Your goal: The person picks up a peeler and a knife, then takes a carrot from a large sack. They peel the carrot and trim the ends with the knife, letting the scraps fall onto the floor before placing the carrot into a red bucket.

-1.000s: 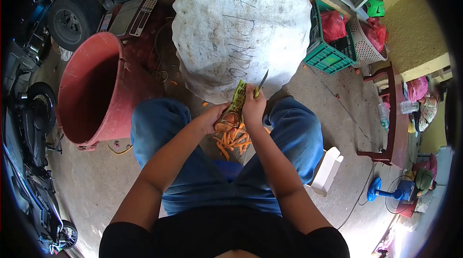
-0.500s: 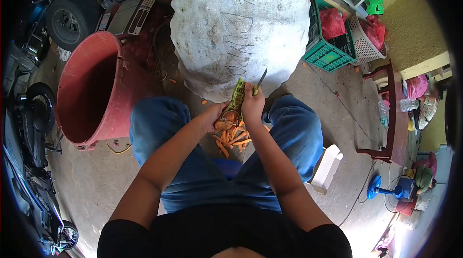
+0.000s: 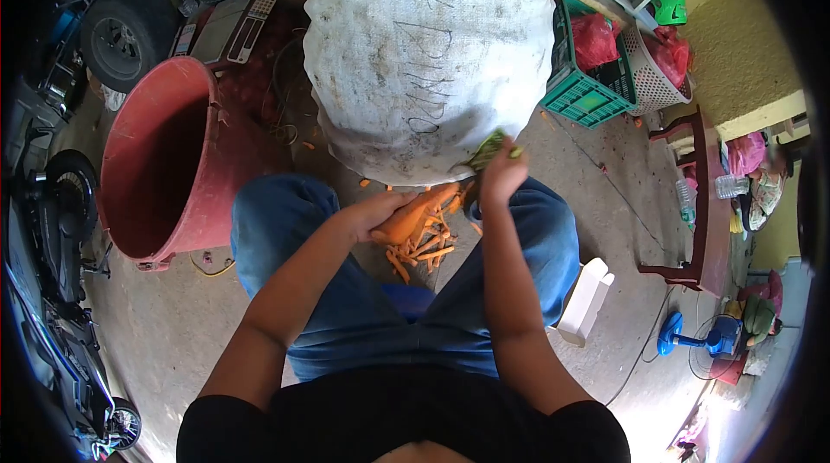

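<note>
My left hand [image 3: 373, 213] is wrapped round the thick end of an orange piece [image 3: 406, 219] that looks like a large carrot, its tip pointing to the upper right. In my right hand [image 3: 504, 174] is a tool with a green patterned part [image 3: 489, 149]; motion blur hides its exact shape. This tool is just beyond the orange piece's tip. Below the hands, between my knees, orange strips [image 3: 421, 249] lie in a heap. A large white sack [image 3: 424, 57] with dark handwriting stands right in front of me.
At the left are a red tub [image 3: 212, 134], a wheel [image 3: 121, 39] and a motorcycle [image 3: 65, 290]. A green crate [image 3: 588, 95] and a white basket [image 3: 657, 87] stand front right. Further right are a wooden frame [image 3: 713, 212], a blue fan [image 3: 692, 340] and a white box [image 3: 585, 303].
My right hand has moved right and slightly up with the green tool, away from my left hand. My left hand has shifted slightly left, and the orange piece now shows along its length.
</note>
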{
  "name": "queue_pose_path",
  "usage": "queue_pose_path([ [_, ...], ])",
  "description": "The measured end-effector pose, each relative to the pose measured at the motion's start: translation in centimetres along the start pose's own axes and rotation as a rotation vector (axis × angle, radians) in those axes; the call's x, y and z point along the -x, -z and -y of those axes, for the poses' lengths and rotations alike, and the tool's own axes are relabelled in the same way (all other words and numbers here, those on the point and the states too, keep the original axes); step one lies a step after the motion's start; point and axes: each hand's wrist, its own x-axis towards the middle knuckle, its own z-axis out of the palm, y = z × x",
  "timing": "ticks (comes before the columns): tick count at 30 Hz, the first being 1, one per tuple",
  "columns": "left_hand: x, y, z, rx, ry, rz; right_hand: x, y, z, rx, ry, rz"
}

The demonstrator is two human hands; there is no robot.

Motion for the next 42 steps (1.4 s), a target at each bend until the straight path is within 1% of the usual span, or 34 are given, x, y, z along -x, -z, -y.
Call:
queue_pose_path([
  [1, 0.8, 0.1, -0.4, 0.002, 0.000, -0.002, -1.7, 0.4, -1.5, 0.032, -0.091, -0.058],
  [2, 1.6, 0.2, -0.9, -0.067, -0.030, 0.119, -2.8, 0.6, -2.3, 0.061, -0.182, -0.120],
  [3, 1.9, 0.3, -1.3, -0.137, -0.058, 0.242, -2.9, 0.7, -1.9, 0.058, -0.182, -0.122],
  [4, 1.7, 0.5, -1.3, -0.138, -0.057, 0.243, -2.9, 1.1, -1.5, -0.076, -0.238, -0.102],
  [5, 1.0, 0.8, -1.2, -0.037, -0.077, 0.096, -3.1, 1.5, -1.1, -0.212, -0.287, -0.082],
  [6, 0.2, 1.2, -1.0, 0.068, -0.097, -0.051, -2.5, 1.6, 0.1, -0.283, -0.267, 0.003],
  [7, -0.8, 1.7, -0.5, 0.130, -0.155, -0.056, -1.1, 1.3, 1.3, -0.349, -0.248, 0.088],
  [8, -1.2, 1.3, -0.4, 0.135, -0.154, -0.048, 0.2, 0.9, 2.0, -0.373, -0.282, 0.172],
  [9, -1.6, 0.9, -0.5, 0.144, -0.159, -0.130, 1.7, 0.9, 3.8, -0.520, -0.327, 0.246],
  [10, -1.8, 0.6, -0.5, 0.152, -0.163, -0.217, 3.0, 0.7, 4.5, -0.473, -0.253, 0.316],
  [11, -2.1, 0.8, -0.1, 0.215, -0.179, -0.170, 4.3, 0.1, 4.3, -0.505, -0.296, 0.424],
  [12, -2.6, 1.2, 0.2, 0.207, -0.181, -0.187, 5.5, -0.7, 4.2, -0.480, -0.234, 0.440],
  [14, -3.2, 1.8, 1.0, 0.344, -0.170, -0.018, 6.2, -0.2, 5.9, -0.429, -0.282, 0.502],
  [15, -2.9, 1.7, 0.7, 0.257, -0.128, -0.076, 6.3, -0.4, 6.1, -0.430, -0.285, 0.505],
  [17, -2.6, 1.1, 0.7, 0.253, -0.105, -0.087, 6.2, -0.4, 5.9, -0.417, -0.240, 0.461],
  [19, -2.7, 1.0, 0.6, 0.218, -0.084, -0.121, 6.3, -0.2, 5.7, -0.401, -0.256, 0.450],
  [22, -2.5, 0.6, 0.5, 0.215, -0.130, -0.141, 6.6, -0.6, 5.9, -0.401, -0.274, 0.474],
  [24, -2.8, 0.9, 0.6, 0.250, -0.128, -0.139, 6.7, -0.5, 5.9, -0.440, -0.258, 0.488],
  [28, -2.4, 0.5, 0.6, 0.299, -0.139, -0.148, 6.7, -0.6, 5.4, -0.404, -0.213, 0.506],
  [30, -1.7, 0.0, 0.2, 0.248, -0.111, -0.163, 6.8, -0.2, 5.8, -0.241, -0.146, 0.482],
  [31, -1.5, -0.1, 0.1, 0.197, -0.083, -0.170, 6.8, -0.1, 5.8, -0.238, -0.148, 0.484],
  [32, -2.2, 0.4, 0.5, 0.200, -0.082, -0.169, 6.7, -0.1, 5.7, -0.156, -0.089, 0.441],
  [33, -3.1, 1.3, 1.2, 0.125, -0.051, -0.132, 6.6, -0.2, 5.7, -0.076, -0.030, 0.399],
  [34, -3.1, 1.4, 1.2, 0.048, -0.023, -0.095, 5.8, -0.6, 4.4, -0.104, 0.022, 0.293],
  [35, -2.7, 1.5, 1.1, 0.045, -0.025, -0.095, 4.1, -0.9, 2.8, -0.132, 0.075, 0.183],
  [36, -1.1, 0.5, 0.3, -0.041, -0.006, -0.041, 2.0, -0.2, 2.4, -0.074, 0.011, 0.128],
  [37, 0.1, -0.2, -0.3, -0.128, 0.015, 0.012, 0.0, 0.0, 0.7, 0.071, -0.052, 0.004],
  [38, 0.8, -0.4, -0.6, -0.127, 0.019, 0.012, -1.6, 0.5, -0.2, 0.118, -0.109, -0.070],
  [39, 1.5, -0.5, -0.9, -0.118, -0.065, 0.021, -2.7, 1.1, -0.5, -0.024, -0.250, -0.069],
  [40, 1.8, -0.4, -1.1, -0.110, -0.152, 0.031, -2.5, 1.3, -0.5, -0.024, -0.254, -0.072],
  [41, 1.6, -0.4, -1.3, -0.112, -0.153, 0.034, -2.5, 1.5, -0.5, -0.122, -0.286, -0.027],
  [42, 1.0, -0.3, -1.4, -0.051, -0.124, -0.066, -2.1, 2.0, 1.2, -0.221, -0.313, 0.020],
])
